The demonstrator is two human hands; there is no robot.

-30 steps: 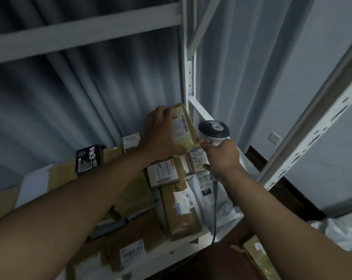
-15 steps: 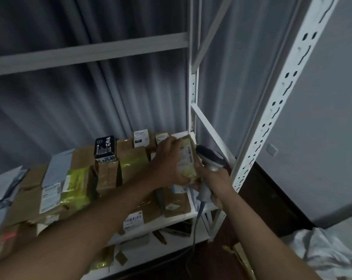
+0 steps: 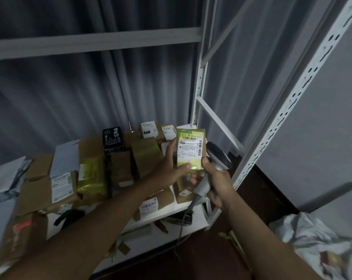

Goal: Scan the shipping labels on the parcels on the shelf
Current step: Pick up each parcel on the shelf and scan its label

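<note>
parcel, small and wrapped in yellowish tape, is held upright above the right end of the shelf, its white shipping label facing the camera; the print and barcode are visible but too small to read. left hand grasps it from the left side, thumb across the lower front edge, the other fingers mostly hidden behind the package. right hand is clenched around the handle of a grey barcode scanner, thumb tip touching the parcel's lower right corner; the scanner head sits just right of the parcel, and which way its window faces cannot be made out. its cable drops past the shelf edge and is lost in the dark below. on the shelf lie many brown cardboard parcels, partly covered by the left forearm, several with white labels that are blurred. a black box with white characters stands toward the back. a small red mark shows on the curtain behind, just above the boxes. the white slotted upright crosses the right side. crumpled pale plastic bags are cut off at the lower right corner, and the leftmost packages blur at the frame edge.
</note>
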